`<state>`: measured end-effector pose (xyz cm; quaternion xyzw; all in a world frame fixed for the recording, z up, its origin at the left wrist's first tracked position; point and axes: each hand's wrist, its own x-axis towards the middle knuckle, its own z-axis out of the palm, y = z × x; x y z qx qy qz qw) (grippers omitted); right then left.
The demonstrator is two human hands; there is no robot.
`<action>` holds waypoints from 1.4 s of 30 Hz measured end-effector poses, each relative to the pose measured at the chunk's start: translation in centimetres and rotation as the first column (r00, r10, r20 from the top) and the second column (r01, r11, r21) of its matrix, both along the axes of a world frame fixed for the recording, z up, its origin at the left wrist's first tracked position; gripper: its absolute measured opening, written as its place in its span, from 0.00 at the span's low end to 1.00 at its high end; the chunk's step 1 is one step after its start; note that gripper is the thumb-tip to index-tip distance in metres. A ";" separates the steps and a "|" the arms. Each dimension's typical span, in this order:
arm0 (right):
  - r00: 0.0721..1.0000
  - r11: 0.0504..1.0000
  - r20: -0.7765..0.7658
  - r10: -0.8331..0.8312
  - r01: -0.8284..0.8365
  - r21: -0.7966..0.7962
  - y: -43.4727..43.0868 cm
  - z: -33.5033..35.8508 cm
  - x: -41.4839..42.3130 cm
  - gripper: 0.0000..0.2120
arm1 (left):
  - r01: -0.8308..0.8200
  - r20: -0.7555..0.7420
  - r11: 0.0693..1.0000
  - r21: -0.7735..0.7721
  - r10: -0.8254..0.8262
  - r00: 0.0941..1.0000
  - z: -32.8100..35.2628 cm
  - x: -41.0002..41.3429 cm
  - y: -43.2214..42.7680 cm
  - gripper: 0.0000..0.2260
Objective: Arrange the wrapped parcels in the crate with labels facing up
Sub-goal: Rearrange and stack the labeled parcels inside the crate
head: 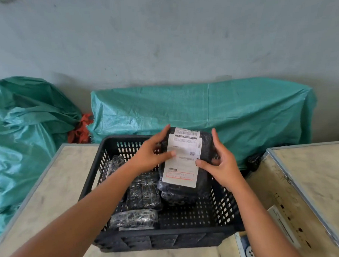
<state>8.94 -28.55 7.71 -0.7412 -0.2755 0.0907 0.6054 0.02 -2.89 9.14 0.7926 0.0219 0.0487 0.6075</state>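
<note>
A black slatted plastic crate (pixel 169 241) sits on a pale table. I hold a large parcel in black bubble wrap (pixel 179 194) tilted over the crate's right half, its white shipping label (pixel 183 158) facing up towards me. My left hand (pixel 152 152) grips the parcel's left edge with the thumb on the label. On the right side, my right hand (pixel 222 163) holds it with the thumb at the label's edge. Three smaller black wrapped parcels lie in the crate: one at the back left (pixel 116 162), one in the middle (pixel 144 193), one at the front (pixel 133 218). No labels show on them.
Green woven sacks lie behind the table, one at the left (pixel 25 134) and a long one at the back (pixel 202 107), with red material (pixel 81 130) between them. A metal-edged pale board (pixel 313 190) stands at the right. The pale tabletop (pixel 51 191) extends left of the crate.
</note>
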 end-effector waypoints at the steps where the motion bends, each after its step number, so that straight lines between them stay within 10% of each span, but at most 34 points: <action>1: 1.000 1.000 -0.025 0.006 -0.006 -0.014 0.1 -0.7 0.6 0.49 | 0.034 -0.052 0.998 0.048 -0.032 0.998 -1.0 0.1 -0.4 0.44; 16: 0.981 0.930 -0.192 -0.022 -0.050 -0.364 3.8 -9.6 5.7 0.35 | -0.196 -0.219 0.966 0.168 0.230 0.948 -13.2 3.8 -2.0 0.47; 22: 0.934 0.841 -0.346 0.086 -0.255 -0.478 4.2 -11.9 5.6 0.57 | -0.146 -0.263 0.905 0.399 0.266 0.927 -15.4 3.9 -2.3 0.36; 26: 0.900 0.834 -0.427 0.089 -0.301 -0.463 4.2 -12.8 5.9 0.61 | -0.034 -0.341 0.960 0.280 0.133 0.931 -15.4 4.1 -1.5 0.33; 35: 0.934 0.856 -0.356 -0.016 -0.171 -0.489 4.1 -12.5 4.0 0.57 | -0.075 -0.402 0.962 0.262 0.179 0.898 -13.4 3.7 -2.4 0.34; 42: 0.998 0.689 -0.020 -0.054 0.023 -0.725 3.6 -11.0 1.9 0.43 | -0.115 -0.397 0.964 0.240 0.205 0.895 -8.8 -0.9 0.8 0.29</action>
